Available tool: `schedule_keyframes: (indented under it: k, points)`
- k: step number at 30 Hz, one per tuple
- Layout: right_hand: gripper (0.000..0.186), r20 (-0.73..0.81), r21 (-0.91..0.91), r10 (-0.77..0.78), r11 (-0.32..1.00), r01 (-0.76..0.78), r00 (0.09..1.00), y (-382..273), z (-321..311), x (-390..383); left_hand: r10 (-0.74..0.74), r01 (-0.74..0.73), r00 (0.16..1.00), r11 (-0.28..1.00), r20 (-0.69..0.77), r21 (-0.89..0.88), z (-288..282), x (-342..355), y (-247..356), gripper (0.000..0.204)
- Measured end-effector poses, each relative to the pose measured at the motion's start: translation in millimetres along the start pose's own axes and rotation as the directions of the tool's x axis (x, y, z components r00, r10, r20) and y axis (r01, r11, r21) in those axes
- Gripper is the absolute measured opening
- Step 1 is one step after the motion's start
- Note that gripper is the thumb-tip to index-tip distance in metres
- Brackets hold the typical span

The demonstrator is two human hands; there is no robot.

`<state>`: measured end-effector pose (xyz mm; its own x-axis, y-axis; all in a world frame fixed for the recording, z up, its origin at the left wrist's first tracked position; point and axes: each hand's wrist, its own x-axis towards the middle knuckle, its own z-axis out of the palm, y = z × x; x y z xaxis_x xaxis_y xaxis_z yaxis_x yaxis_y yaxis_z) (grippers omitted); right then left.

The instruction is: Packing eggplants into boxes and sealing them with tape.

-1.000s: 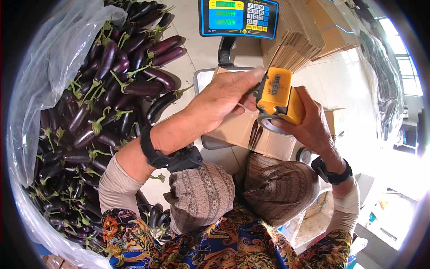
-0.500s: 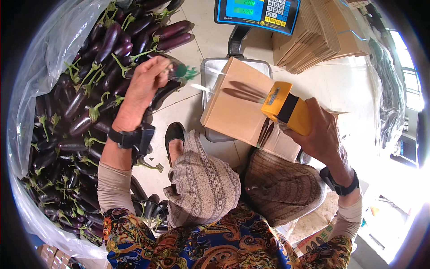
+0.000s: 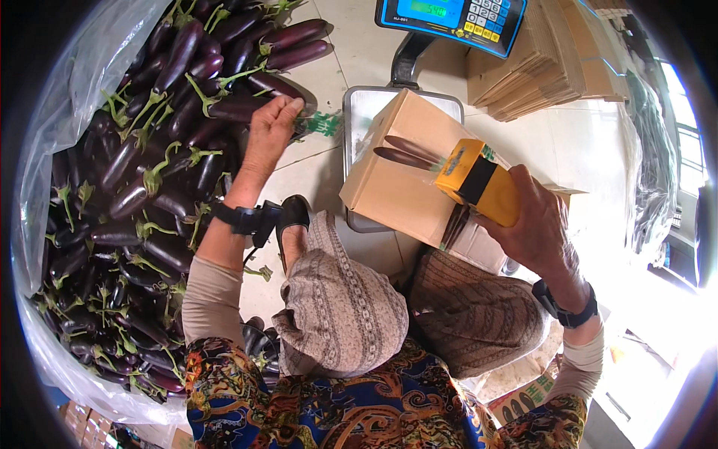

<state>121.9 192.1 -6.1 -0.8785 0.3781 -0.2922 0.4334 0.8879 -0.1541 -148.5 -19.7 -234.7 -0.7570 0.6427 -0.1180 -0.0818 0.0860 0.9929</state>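
Note:
My left hand [image 3: 271, 133] is closed in a pinch on the end of a strip of clear packing tape [image 3: 323, 123] with green print. The strip reaches toward a brown cardboard box [image 3: 393, 188] with eggplant pictures, which rests tilted on the metal platform [image 3: 364, 105] of a scale. My right hand [image 3: 537, 221] grips a yellow tape dispenser [image 3: 459, 166] with a black band, held over the right part of the box. How the tape runs across the box top is hard to see.
A large heap of eggplants [image 3: 131, 202] lies on clear plastic sheeting [image 3: 82, 75] at the left. The scale's display [image 3: 452, 19] stands beyond the box. Flattened cartons [image 3: 523, 67] are stacked at the far right, beside bundled clear plastic [image 3: 652, 165].
My left hand has moved a little right with the tape end, and the green-printed strip now stretches out flatter. The box appears slightly turned, while the dispenser stays in nearly the same place.

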Motion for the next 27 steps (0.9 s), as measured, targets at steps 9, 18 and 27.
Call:
schedule_keyframes:
  k: [9, 18, 27]
  points:
    - [0.052, -0.028, -0.01, 0.018, 1.0, -0.019, 0.999, 1, 9, 5, 0.194, -0.192, 0.981, 0.96, 0.01, 0.206, 74, -8, -57, 0.026]
    - [0.048, -0.051, 0.055, -0.003, 0.998, 0.006, 0.999, 2, 13, 6, -0.046, -0.086, 0.972, 0.844, 0.231, 0.53, 103, -16, -55, 0.023]
    - [0.048, -0.086, 0.053, -0.033, 0.998, 0.038, 0.996, 3, 16, 5, -0.185, -0.072, 0.927, 0.768, 0.327, 0.637, 98, -8, -76, 0.031]
